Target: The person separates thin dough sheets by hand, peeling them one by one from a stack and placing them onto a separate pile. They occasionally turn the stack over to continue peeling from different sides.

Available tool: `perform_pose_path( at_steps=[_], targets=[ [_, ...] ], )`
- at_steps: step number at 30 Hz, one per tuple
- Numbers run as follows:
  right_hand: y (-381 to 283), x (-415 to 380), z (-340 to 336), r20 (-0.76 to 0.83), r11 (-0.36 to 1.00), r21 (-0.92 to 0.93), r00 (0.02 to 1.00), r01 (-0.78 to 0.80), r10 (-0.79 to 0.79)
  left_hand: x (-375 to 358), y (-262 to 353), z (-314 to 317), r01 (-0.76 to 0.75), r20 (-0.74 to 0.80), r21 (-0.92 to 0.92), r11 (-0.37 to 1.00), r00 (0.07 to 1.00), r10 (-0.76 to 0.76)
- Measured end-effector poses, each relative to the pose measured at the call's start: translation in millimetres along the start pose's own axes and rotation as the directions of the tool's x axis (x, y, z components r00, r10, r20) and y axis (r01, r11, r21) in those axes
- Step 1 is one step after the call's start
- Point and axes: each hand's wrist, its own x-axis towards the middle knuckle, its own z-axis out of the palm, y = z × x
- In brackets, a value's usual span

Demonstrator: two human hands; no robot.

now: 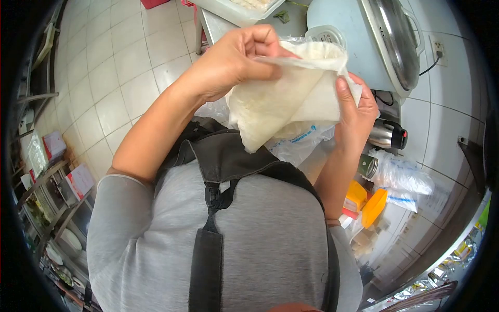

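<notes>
Your left hand (228,62) pinches the top edge of the thin, pale, folded wrapper sheet (283,99) at upper centre; your right hand (358,112) clamps its right side with closed fingers, so it hangs taut over the clear plastic bag (299,143).

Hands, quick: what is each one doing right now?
Left hand: closed, pinching the white sheet.
Right hand: closed on the sheet's other edge.

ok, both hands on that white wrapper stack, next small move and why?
Probably peel the top sheet back with the left hand. Its fingertips pinch the upper edge of the white wrapper stack, which is folded into a wedge, while the right hand grips the opposite edge with the thumb on top. That hold looks set for separating one sheet, though layers are hard to tell.
</notes>
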Motion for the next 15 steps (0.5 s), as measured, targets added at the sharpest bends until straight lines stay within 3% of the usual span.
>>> perform_pose_path(
  at_steps=[2,3,4,6,7,8,10,12,14,15],
  targets=[
    [-8.1,-7.0,6.6,0.054,0.999,-0.041,0.998,0.012,-0.01,-0.4,-2.5,1.7,0.114,0.01,0.226,0.968,0.993,-0.119],
    [-13.6,-11.6,11.5,0.11,0.996,-0.083,0.994,0.027,-0.018,0.5,-4.6,2.7,0.073,0.066,0.38,0.922,0.992,-0.106],
    [-17.5,-15.2,15.3,0.111,0.996,-0.082,0.994,0.025,-0.016,0.8,-3.0,6.9,0.076,0.064,0.38,0.922,0.992,-0.108],
    [-23.7,-21.0,22.3,0.263,0.929,-0.219,0.935,0.299,-0.239,0.6,3.9,16.4,0.105,0.161,0.424,0.899,0.969,-0.189],
    [-20.9,-24.7,23.5,0.269,0.943,-0.221,0.945,0.247,-0.184,3.5,-7.0,12.6,-0.19,0.237,0.682,0.706,0.971,0.033],
    [-18.6,-24.6,23.2,0.272,0.943,-0.218,0.944,0.252,-0.189,3.3,-5.2,13.4,-0.192,0.234,0.685,0.703,0.971,0.037],
    [-14.7,-21.3,19.6,0.195,0.843,-0.336,0.907,0.419,-0.373,1.1,1.0,17.6,-0.149,0.19,0.845,0.513,0.981,-0.029],
    [-10.0,-12.7,12.6,0.12,0.851,-0.303,0.903,0.429,-0.412,-2.1,8.7,14.7,-0.169,0.179,0.812,0.559,0.983,0.037],
    [-7.4,-10.8,3.6,0.007,0.975,-0.102,0.98,0.196,-0.197,-2.0,15.8,12.9,-0.087,0.161,0.73,0.678,0.986,-0.048],
    [-6.9,-10.4,-1.8,0.078,0.99,-0.117,0.994,0.085,-0.076,-2.1,15.6,14.9,-0.092,0.166,0.732,0.675,0.985,-0.045]
  ],
)
